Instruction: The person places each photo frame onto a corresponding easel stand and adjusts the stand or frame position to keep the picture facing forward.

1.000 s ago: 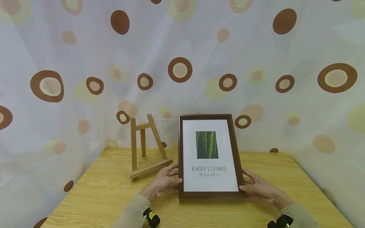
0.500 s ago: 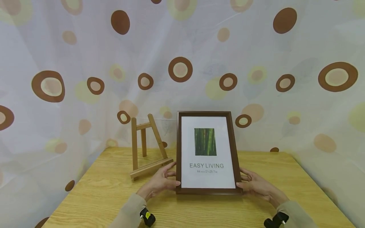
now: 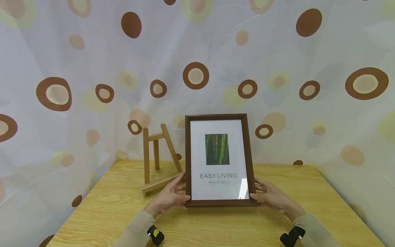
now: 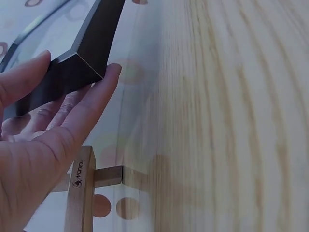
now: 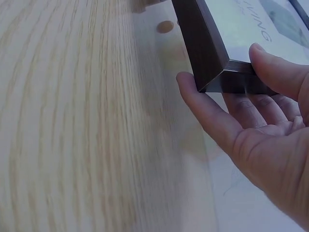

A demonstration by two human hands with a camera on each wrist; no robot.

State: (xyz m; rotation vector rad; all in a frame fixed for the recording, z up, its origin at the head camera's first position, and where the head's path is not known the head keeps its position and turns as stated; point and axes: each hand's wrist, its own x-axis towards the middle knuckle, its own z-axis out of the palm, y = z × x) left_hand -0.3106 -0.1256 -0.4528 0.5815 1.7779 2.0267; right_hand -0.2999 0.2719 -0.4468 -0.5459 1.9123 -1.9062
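Observation:
A dark brown picture frame with a white "EASY LIVING" sheet and a green bamboo picture is held between both hands, tilted back and raised off the table. My left hand grips its lower left side, thumb on the front and fingers behind. On the lower right side, my right hand pinches it the same way. In both wrist views the frame's corner hangs above the wood. Left of the frame stands a small wooden easel, its ledge partly hidden by the left hand.
Beneath everything is a light wooden table. Behind and beside it hangs a white curtain with brown and beige dots. A black camera is strapped at each wrist, over the beige sleeves.
Both hands have carried the picture frame up and to the left, closer to the easel. A bright reflection now shows on its lower right glass. The easel has stayed in place.

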